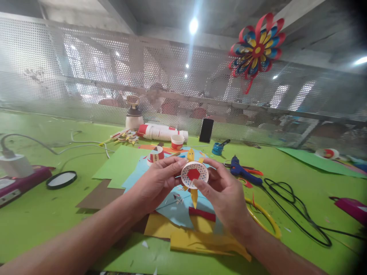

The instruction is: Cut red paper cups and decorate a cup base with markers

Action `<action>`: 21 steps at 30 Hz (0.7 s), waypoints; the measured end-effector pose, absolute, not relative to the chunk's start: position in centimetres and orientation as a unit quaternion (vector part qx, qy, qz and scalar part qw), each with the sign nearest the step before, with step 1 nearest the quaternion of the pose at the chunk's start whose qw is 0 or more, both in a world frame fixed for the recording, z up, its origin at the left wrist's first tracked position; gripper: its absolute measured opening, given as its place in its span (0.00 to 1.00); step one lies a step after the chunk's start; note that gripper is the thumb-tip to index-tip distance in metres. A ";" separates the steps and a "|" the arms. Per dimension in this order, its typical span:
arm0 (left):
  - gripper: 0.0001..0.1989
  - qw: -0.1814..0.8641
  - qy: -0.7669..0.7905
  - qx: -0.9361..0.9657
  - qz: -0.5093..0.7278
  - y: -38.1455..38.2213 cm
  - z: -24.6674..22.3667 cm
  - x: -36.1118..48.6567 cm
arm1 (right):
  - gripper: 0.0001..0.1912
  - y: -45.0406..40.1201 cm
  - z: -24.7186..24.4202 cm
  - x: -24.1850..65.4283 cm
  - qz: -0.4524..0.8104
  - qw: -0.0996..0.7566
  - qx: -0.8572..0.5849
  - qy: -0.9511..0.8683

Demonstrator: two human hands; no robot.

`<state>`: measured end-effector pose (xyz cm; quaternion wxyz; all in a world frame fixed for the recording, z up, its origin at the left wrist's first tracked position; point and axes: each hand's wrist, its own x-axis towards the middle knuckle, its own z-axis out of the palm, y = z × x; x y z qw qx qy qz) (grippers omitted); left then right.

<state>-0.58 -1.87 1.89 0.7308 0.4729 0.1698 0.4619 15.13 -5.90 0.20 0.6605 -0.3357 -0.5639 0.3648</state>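
Note:
A small paper turtle [195, 174] is held up between my two hands, its round white shell marked with a red centre and colored dots. Its yellow head points away from me and a yellow tail hangs toward me. My left hand [160, 179] pinches the turtle's left edge with thumb and fingers. On the other side, my right hand [225, 187] grips the shell, its thumb on the lower face. Beneath them lie light blue paper [172, 212] with small scraps and yellow paper [200, 242].
A blue glue gun [243, 172] with a black cord and yellow-handled scissors [266, 215] lie right. Paper cups [177, 142], a phone [206, 130] and a spray bottle [134, 117] stand behind. A power strip [25, 183] is left.

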 end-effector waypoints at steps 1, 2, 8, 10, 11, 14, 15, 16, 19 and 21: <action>0.11 0.734 0.169 0.470 0.461 -1.9 1.9 -0.6 | 0.21 -5.9 0.2 15.1 0.366 0.660 -0.334 -0.565; 0.11 0.736 0.169 0.466 0.461 -1.9 2.0 -0.6 | 0.21 -6.0 0.3 15.1 0.369 0.659 -0.332 -0.565; 0.09 0.737 0.149 0.468 0.464 -2.1 2.1 -0.5 | 0.21 -6.2 0.7 15.0 0.397 0.653 -0.344 -0.544; 0.12 0.738 0.135 0.469 0.465 -2.1 2.1 -0.5 | 0.22 -6.2 0.8 15.0 0.414 0.650 -0.351 -0.531; 0.14 0.743 0.130 0.463 0.465 -2.1 2.2 -0.5 | 0.23 -6.2 0.8 15.0 0.423 0.648 -0.353 -0.525; 0.20 0.761 0.129 0.431 0.467 -2.0 2.3 -0.6 | 0.24 -6.0 0.6 15.1 0.448 0.642 -0.353 -0.513; 0.20 0.763 0.132 0.425 0.468 -2.0 2.3 -0.6 | 0.24 -6.0 0.5 15.2 0.453 0.642 -0.350 -0.510; 0.21 0.761 0.134 0.425 0.471 -2.0 2.3 -0.7 | 0.24 -5.9 0.4 15.2 0.456 0.642 -0.348 -0.508; 0.21 0.735 0.139 0.457 0.481 -2.3 2.3 -0.7 | 0.23 -5.8 0.5 15.2 0.450 0.647 -0.346 -0.509; 0.18 0.703 0.144 0.500 0.485 -2.5 2.2 -0.7 | 0.22 -5.9 0.6 15.2 0.433 0.652 -0.348 -0.516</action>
